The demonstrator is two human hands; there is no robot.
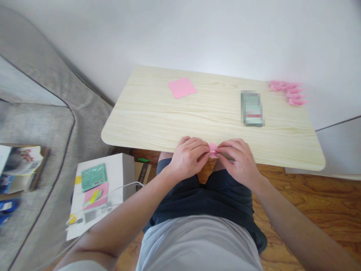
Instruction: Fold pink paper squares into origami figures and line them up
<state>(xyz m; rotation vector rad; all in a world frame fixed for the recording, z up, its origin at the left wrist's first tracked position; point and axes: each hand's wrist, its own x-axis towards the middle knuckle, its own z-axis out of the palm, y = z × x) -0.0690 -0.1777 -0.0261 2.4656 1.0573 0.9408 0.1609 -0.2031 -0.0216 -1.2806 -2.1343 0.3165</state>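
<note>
A small folded piece of pink paper (pixel 213 150) is pinched between my two hands at the table's front edge. My left hand (pixel 189 156) grips its left side with thumb and fingers closed. On the other side, my right hand (pixel 237 158) holds the paper between thumb and fingertips. The fingers cover parts of the folds, so its exact shape is hard to make out. Farther back on the wooden table (pixel 158 120) lies a flat square of pink paper (pixel 182 88). Several folded pink paper pieces (pixel 290 91) sit in a group at the back right corner.
A blurred-out phone (pixel 252 108) lies right of centre on the table. To the left, a white box (pixel 115 173) carries a green packet (pixel 94 177), pink paper and a white cable. A grey sofa (pixel 53 124) with magazines (pixel 22 165) stands farther left.
</note>
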